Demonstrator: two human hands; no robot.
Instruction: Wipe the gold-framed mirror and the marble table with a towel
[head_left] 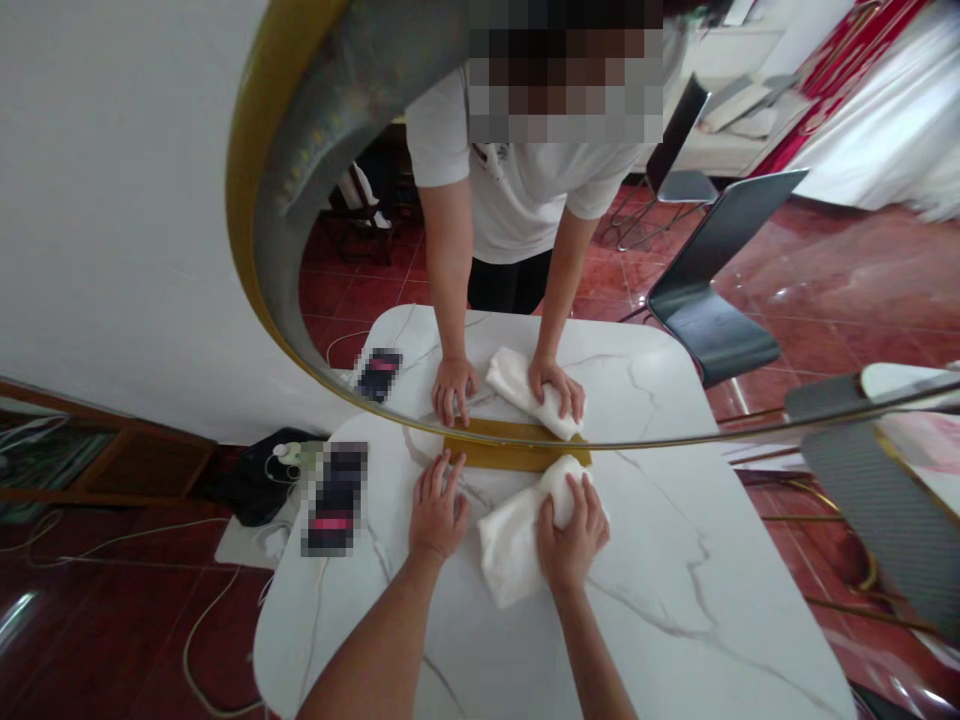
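Note:
A white folded cloth (510, 545) lies on the white marble table (675, 620), its far end against the gold base (502, 455) of a large round mirror (315, 200). My right hand (571, 525) presses down on the cloth's far end, fingers curled over it. My left hand (437, 508) lies flat on the tabletop to the left of the cloth, fingers spread, holding nothing. The mirror shows the reflection of my arms, hands and the cloth.
A phone (335, 498) lies on the table's left side. Cables and a black bag (255, 475) sit on the red tiled floor at the left. A grey chair (877, 480) stands at the right; another chair shows in the mirror.

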